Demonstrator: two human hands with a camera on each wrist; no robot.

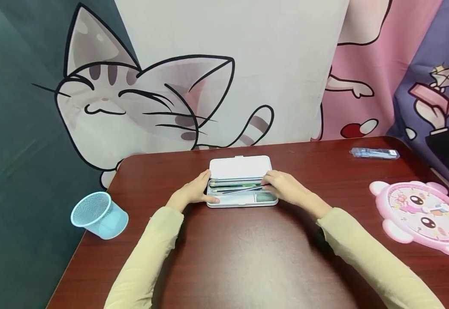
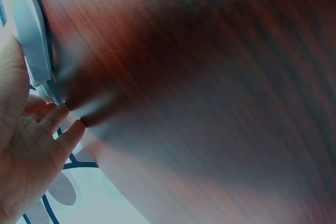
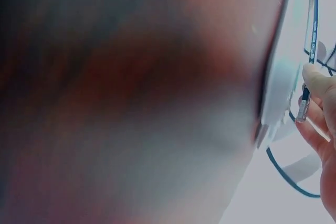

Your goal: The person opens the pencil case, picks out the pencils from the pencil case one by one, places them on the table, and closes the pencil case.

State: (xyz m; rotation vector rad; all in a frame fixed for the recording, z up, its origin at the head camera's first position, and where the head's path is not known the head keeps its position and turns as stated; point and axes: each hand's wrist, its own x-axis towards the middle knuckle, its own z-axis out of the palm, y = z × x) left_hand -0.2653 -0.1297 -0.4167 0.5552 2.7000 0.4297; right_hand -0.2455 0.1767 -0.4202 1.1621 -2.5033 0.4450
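Observation:
An open white pencil case (image 1: 243, 199) lies on the table with its lid tipped back and several pencils (image 1: 230, 183) inside. My left hand (image 1: 191, 189) rests at the case's left side, thumb over the front corner and straight fingers near the hinge. In the left wrist view, the left hand (image 2: 31, 145) has its thumb against the case (image 2: 29, 30). My right hand (image 1: 284, 186) pinches a dark pencil (image 1: 243, 189) slanting over the case. The right wrist view shows the pencil (image 3: 313, 40) between thumb and fingers of the right hand (image 3: 323, 108).
A light blue mesh pen holder (image 1: 112, 219) stands at the table's left edge. To the right lie a pink animal-shaped clock (image 1: 425, 210) and, farther back, a small clear blue packet (image 1: 375, 153). A cartoon-printed cloth (image 1: 286, 64) hangs behind the brown table (image 1: 247, 257).

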